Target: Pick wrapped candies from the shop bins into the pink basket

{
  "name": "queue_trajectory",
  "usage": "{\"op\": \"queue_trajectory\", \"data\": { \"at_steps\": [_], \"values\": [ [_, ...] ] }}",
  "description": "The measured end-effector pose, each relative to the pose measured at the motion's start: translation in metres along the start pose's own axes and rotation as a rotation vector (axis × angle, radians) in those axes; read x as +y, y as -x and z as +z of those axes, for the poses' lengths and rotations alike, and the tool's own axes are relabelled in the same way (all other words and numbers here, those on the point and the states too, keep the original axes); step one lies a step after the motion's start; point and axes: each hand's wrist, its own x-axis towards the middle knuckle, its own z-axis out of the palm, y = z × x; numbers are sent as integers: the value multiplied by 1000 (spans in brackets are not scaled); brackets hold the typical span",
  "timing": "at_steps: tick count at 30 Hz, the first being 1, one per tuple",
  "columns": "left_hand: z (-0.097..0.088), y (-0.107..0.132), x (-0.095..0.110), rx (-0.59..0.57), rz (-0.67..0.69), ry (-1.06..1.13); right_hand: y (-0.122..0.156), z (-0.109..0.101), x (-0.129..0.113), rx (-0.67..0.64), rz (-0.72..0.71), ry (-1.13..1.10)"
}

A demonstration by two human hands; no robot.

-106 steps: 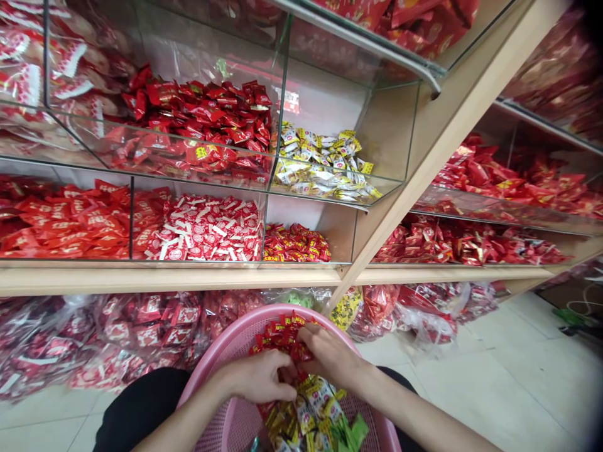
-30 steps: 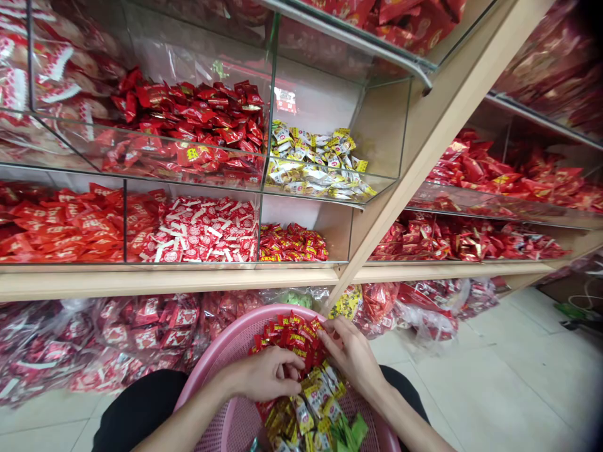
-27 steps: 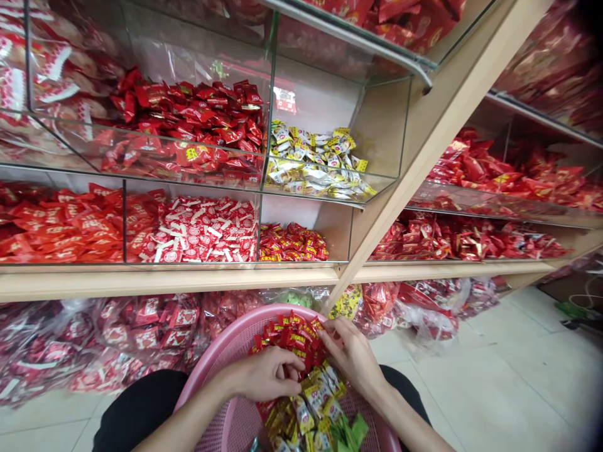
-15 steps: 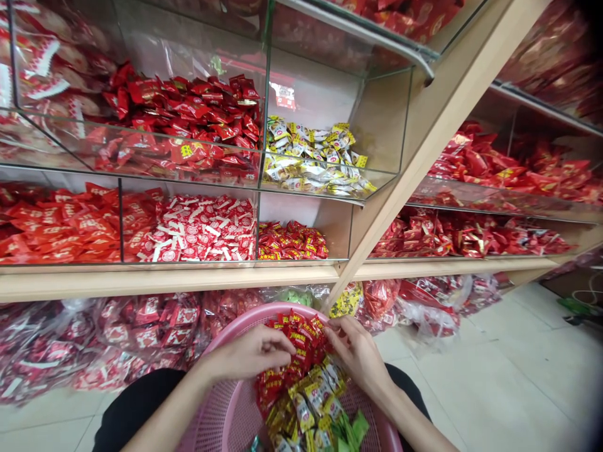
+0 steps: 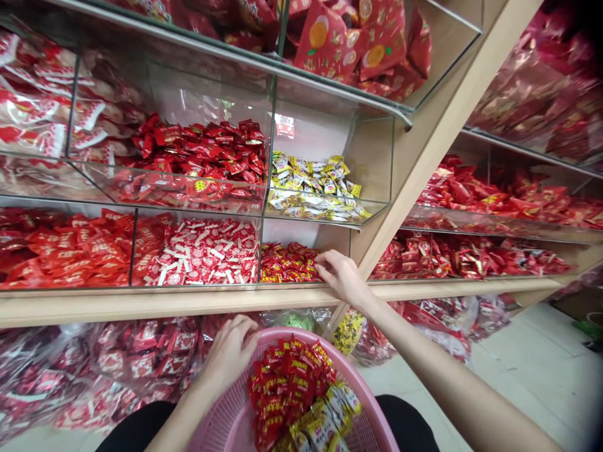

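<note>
While the right hand (image 5: 343, 276) reaches into the small clear-walled compartment (image 5: 294, 232), its fingers are bent beside the glossy red-and-yellow candy packets (image 5: 287, 263); whether they pinch one, I cannot tell. The left hand's (image 5: 230, 351) fingers are released and softly curved, near the rim of the round pink plastic basket (image 5: 372, 402), whose wall is perforated like a mesh. Inside it lie crinkled, pillow-shaped red packets with yellow print (image 5: 289, 386), and nearer to the person, yellow-and-white packets (image 5: 325, 424). Both hands show their backs upward; the right forearm stretches diagonally toward the smooth, pale wooden shelf edge (image 5: 188, 306), the left one more steeply.
</note>
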Motion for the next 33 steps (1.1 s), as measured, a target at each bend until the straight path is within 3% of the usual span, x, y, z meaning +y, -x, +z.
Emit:
{"op": "queue_trajectory", "data": {
  "at_steps": [6, 10, 13, 20, 29, 33],
  "values": [
    [11, 5, -1, -226, -116, -128, -66, 26, -16, -384, 63, 324],
    [12, 7, -1, -297, -123, -164, -89, 48, -31, -514, 100, 389],
    [9, 8, 1, -307, -125, -185, -97, 60, -29, -591, 118, 386],
    [10, 10, -1, -283, -144, -162, -91, 67, -9, -589, 91, 336],
    [8, 10, 3, -277, -146, -169, -92, 31, 2, -584, 68, 315],
    [9, 10, 4, -303, -132, -204, -90, 31, 1, -649, 101, 342]
  ]
}}
